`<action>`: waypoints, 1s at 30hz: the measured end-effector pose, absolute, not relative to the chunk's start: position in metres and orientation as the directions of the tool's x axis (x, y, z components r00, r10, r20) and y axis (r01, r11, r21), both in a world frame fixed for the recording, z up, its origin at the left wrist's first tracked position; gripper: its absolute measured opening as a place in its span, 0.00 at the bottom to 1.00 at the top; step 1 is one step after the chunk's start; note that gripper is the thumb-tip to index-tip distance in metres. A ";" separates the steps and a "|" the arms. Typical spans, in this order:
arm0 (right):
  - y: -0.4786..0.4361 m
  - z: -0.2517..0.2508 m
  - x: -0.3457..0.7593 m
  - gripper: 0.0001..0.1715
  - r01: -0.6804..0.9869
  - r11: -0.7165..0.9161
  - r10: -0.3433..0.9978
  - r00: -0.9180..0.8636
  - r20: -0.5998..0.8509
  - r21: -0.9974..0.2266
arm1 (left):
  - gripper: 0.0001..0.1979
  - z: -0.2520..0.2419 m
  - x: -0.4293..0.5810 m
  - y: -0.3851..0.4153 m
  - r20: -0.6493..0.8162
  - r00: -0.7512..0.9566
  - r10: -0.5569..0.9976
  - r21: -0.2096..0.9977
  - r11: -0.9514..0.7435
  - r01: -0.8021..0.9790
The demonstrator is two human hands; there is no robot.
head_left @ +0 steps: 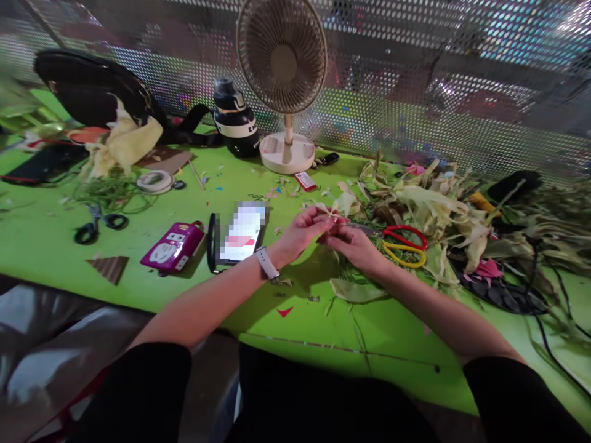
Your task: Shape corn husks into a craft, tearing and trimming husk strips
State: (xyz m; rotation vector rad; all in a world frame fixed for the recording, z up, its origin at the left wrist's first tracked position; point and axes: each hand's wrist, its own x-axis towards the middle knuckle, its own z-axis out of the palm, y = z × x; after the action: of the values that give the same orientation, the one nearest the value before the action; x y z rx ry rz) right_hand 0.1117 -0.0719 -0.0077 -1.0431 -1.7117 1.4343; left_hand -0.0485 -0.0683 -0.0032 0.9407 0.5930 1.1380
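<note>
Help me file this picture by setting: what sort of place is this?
Probably a handcraft workspace, perhaps a small workshop: dried, husk-like leaves lie heaped on a green table, with red-and-yellow-handled scissors and dark-handled scissors.

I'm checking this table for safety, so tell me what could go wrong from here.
The scissors point their blades toward the right hand, which might brush them. The thin pale piece at the left hand's fingertips could tear if pulled. The phone lies close to the left wrist, so an arm movement might knock it.
</note>
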 end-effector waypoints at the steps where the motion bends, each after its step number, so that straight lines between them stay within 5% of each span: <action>1: -0.071 -0.005 0.113 0.17 0.142 0.050 0.886 -0.463 -0.021 -0.989 | 0.13 -0.003 -0.050 -0.067 0.046 0.304 0.951 0.883 0.104 -0.459; 5: -0.065 0.007 0.124 0.16 0.195 0.033 0.888 -0.456 -0.060 -0.980 | 0.11 -0.002 -0.055 -0.059 0.059 0.176 0.983 0.942 0.004 -0.335; 10: -0.055 0.013 0.134 0.09 0.426 0.466 0.861 -0.420 0.286 -0.776 | 0.09 -0.002 -0.057 -0.054 0.098 0.168 0.981 0.949 -0.042 -0.311; 13: -0.052 0.012 0.136 0.08 0.435 0.569 0.814 -0.422 0.400 -0.698 | 0.10 -0.003 -0.057 -0.054 0.085 0.207 0.975 0.944 -0.012 -0.329; 30: -0.060 0.008 0.130 0.13 0.325 0.286 0.922 -0.350 0.166 -0.901 | 0.12 -0.001 -0.056 -0.059 0.038 0.306 0.951 0.962 0.048 -0.268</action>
State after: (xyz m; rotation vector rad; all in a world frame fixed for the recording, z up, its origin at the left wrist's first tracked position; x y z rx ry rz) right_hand 0.1297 -0.0602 0.0082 -1.1234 -1.8341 1.0474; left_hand -0.0561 -0.0595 -0.0015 1.1350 0.7850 1.0925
